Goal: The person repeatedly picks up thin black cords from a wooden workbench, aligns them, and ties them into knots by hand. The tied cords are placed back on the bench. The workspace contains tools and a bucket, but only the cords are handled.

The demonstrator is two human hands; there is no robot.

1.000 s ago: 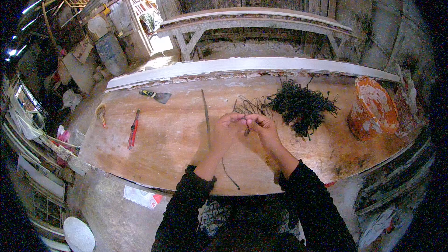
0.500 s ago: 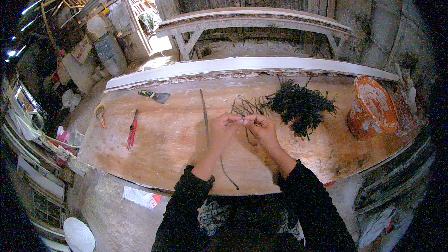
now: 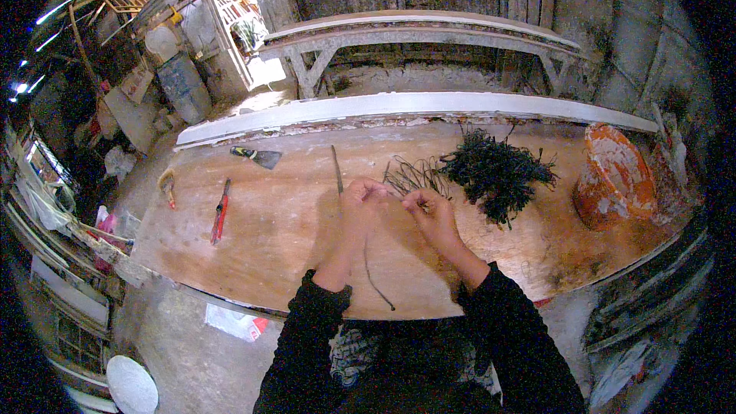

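Over the middle of the wooden tabletop (image 3: 253,261), my left hand (image 3: 362,198) and my right hand (image 3: 431,215) are raised side by side, a small gap apart. Both pinch with thumb and fingers; a thin dark cord seems to run between them, though it barely shows. Below the left hand a thin dark cord (image 3: 372,276) curves toward the near edge, its upper part hidden by the hand. Past that hand lies a straight dark strip (image 3: 335,165). Loose looped strands (image 3: 414,175) spread beyond my fingers, beside a tangled pile of black cords (image 3: 494,172).
To the left lie a red-handled cutting tool (image 3: 220,212), a putty knife (image 3: 259,156) and a brush (image 3: 167,187). An orange, white-smeared bucket (image 3: 609,176) rests tilted at the right. A long white board (image 3: 414,105) borders the far edge; a bench (image 3: 429,37) stands behind.
My hands have drawn apart, the left one shifting a little left and the right one slightly right. The small cord loop that hung beside the right hand no longer shows.
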